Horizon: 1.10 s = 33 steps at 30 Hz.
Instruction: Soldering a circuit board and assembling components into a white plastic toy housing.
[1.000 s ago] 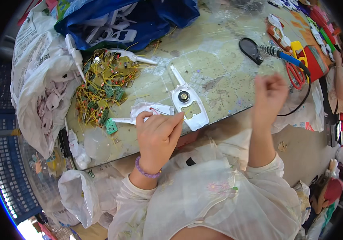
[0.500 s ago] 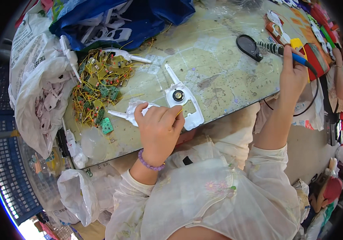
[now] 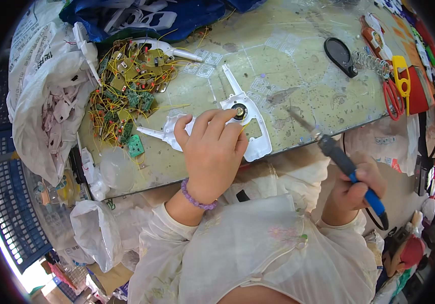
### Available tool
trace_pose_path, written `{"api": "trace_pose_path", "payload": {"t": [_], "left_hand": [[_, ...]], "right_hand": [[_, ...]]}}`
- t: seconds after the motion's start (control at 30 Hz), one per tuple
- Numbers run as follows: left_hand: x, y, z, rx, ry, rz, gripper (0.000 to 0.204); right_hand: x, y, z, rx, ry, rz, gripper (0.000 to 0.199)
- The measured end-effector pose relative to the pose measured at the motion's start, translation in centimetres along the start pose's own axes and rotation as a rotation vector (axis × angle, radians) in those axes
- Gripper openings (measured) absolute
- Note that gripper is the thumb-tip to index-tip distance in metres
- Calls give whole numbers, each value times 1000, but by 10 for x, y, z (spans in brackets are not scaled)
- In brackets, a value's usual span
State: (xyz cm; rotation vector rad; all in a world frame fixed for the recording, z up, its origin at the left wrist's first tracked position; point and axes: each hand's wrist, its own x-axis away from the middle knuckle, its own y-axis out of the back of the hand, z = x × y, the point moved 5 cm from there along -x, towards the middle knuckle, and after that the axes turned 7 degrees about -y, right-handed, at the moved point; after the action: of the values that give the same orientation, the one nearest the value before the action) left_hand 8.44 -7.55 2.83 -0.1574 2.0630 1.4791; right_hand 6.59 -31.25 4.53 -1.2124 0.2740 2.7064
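Note:
My right hand (image 3: 355, 188) grips a soldering iron (image 3: 338, 155) with a black and blue handle. The bare metal tip points up and left, apart from the other pieces. Under the fingers of my left hand (image 3: 212, 154) lies a white plastic shell (image 3: 259, 148) shaped like a toy gun half, with a small round speaker (image 3: 239, 111) set in it. My left index finger reaches the speaker's edge. A thin yellow wire (image 3: 248, 122) comes out by my left thumb, seemingly pinched there; the grip is partly hidden. Another white shell (image 3: 169, 133) lies partly behind this hand.
Left of my hands is a heap of circuit boards with yellow wires (image 3: 126, 96), beside a white sack (image 3: 50, 66) of plastic parts. A blue bag (image 3: 182, 23) of white shells lies behind. At right are a coiled iron stand (image 3: 372, 63), red-handled scissors (image 3: 393, 99) and a yellow tool (image 3: 401, 76).
My right hand has drawn the soldering iron out of the coiled stand and brought it down toward me, tip swung left. My left hand has shifted slightly right and up, onto the speaker.

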Motion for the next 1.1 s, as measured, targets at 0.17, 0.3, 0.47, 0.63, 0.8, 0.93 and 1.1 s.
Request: {"api": "trace_pose_path", "payload": {"t": [0.17,0.3,0.47,0.63,0.8,0.93,1.1], "left_hand": [[3,-9,2,10,-5,57,12],[0,-8,0,22,34,71,9],[0,-8,2,21,33,83,9],[2,-10,2,29,18,102,11],[0,-9,1,9,41,79,11],[1,-11,1,12,49,72,11],[2,-13,2,33,22,104,17]], "right_hand": [[-2,-24,-8,-15,-22,241,25],[2,-26,-20,-159,-133,236,18],[-1,-35,-23,-173,-154,292,16],[-7,-45,-23,-134,-59,380,23],[-7,-47,-25,-129,-46,383,24],[-8,-49,-27,-129,-54,388,24],[-4,-43,-30,-191,-138,367,18]]}}
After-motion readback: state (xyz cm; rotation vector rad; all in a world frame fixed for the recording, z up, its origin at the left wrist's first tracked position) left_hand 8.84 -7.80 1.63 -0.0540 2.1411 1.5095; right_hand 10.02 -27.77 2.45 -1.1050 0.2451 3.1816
